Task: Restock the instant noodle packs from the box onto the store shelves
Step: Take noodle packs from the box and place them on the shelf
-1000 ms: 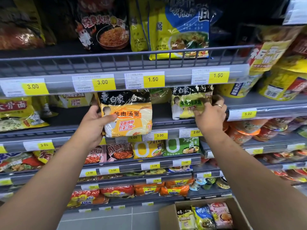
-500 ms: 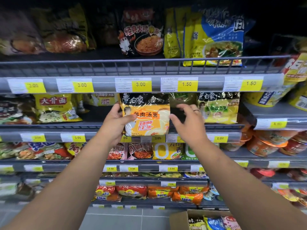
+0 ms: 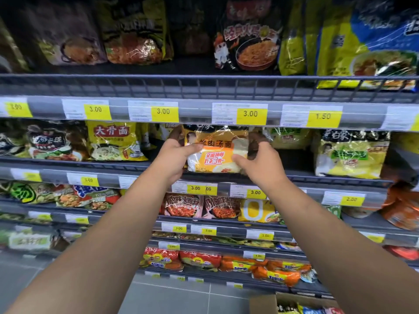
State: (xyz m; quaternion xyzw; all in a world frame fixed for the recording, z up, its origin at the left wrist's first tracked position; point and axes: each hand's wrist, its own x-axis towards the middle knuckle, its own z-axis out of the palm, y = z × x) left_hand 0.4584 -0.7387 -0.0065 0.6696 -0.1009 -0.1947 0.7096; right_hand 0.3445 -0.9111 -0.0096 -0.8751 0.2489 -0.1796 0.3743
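A: Take the orange noodle pack (image 3: 216, 155) as the landmark. What sits left of it?

B: On the same shelf (image 3: 74, 165), well to its left, a yellow bone-broth pack (image 3: 113, 141) stands upright, with a darker pack beyond that. Then comes the left hand (image 3: 174, 158), clamped on the orange pack's left edge, thumb across the front face, fingers behind.

A: And the pack itself?

B: It is upright, face out, at the front of the shelf just under the 3.00 price tags (image 3: 250, 114), its bottom edge at or just above the shelf lip. I cannot tell whether it rests there yet.

A: The right side?

B: The right hand (image 3: 258, 165) grips the pack's right edge the same way, thumb on the front. Right of that there is a dark gap, then a yellow-and-green pack (image 3: 349, 154) standing upright.

A: So which step is this?

B: Placing one pack, I judge: both hands are seating it in its slot. Next it needs pushing back until it stands square on the shelf, then both grips released without tipping it forward.

A: And after?

B: Below and right of the pack, at the bottom edge of view, the cardboard box (image 3: 263, 303) holds more packs, so another reach down seems likely.
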